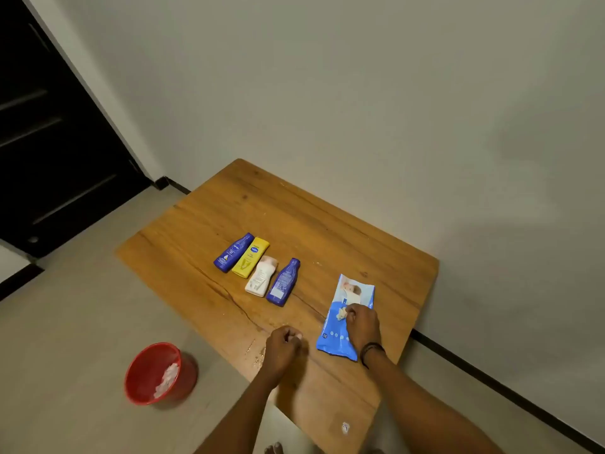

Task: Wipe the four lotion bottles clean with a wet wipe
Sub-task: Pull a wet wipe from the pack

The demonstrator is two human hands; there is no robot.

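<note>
Lotion bottles [256, 269] lie in a row mid-desk [203, 234], untouched. Right hand [361, 324] pinches a wet wipe [341, 313] at the blue wipe pack [340, 339]. Left hand [284, 348] rests clenched nearby, holding nothing visible.

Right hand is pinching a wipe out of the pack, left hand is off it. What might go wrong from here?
1. The left hand rests curled on the table, not on the wipe pack, so the right hand may lift the pack along with the wipe.
2. The four lotion bottles lie close together; picking one may roll its neighbour.
</note>
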